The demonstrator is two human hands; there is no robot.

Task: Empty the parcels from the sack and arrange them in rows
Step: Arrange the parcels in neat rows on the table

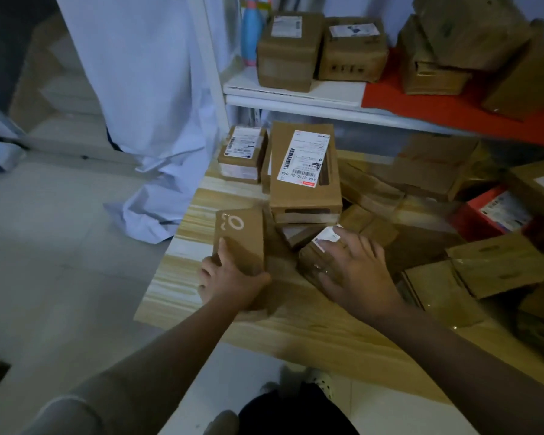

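left hand [230,284] gripping near end of printed brown box [240,238] on wooden board [182,277] | right hand [355,271] spread, fingers flat on small labelled parcel [319,252], apparently pressing | tall labelled box [305,174] just behind

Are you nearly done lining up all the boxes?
Not yet. A short line has started at the wooden board's left edge: a small labelled box, then a bigger labelled box. The left hand grips a plain box with a white logo there, and the right hand lies on a small tilted box. The jumbled pile on the right is still unsorted.
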